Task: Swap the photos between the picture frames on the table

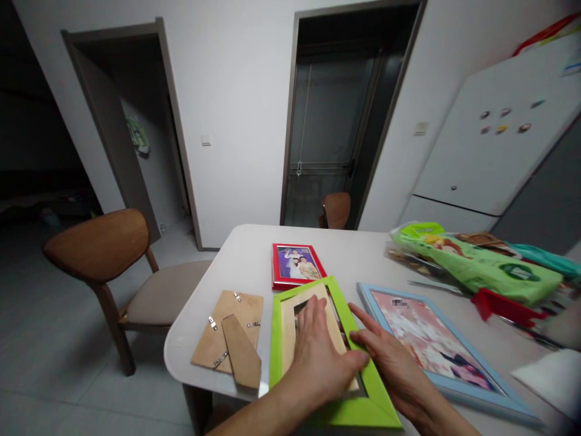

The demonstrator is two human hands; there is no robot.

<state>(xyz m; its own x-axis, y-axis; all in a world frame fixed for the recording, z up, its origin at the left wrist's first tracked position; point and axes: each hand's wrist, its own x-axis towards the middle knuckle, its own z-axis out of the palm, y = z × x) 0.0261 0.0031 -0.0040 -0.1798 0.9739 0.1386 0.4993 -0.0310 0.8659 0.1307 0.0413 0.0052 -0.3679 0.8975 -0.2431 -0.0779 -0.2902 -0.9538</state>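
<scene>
The left hand (318,357) lies flat and open, its grip pressing a cream card mount (288,333) inside a glossy lime-green picture frame (372,415). The right hand (390,357) is open too, fingertips touching the frame's inner edge. The frame lies flat on the white bench (345,260), just beside a thin wooden backing board (227,312) with metal clips.

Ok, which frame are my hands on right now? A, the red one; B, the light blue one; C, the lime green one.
C. The left hand lies on the cream mat inside the lime green frame, and the right hand has its fingers on that frame's right side.
</scene>
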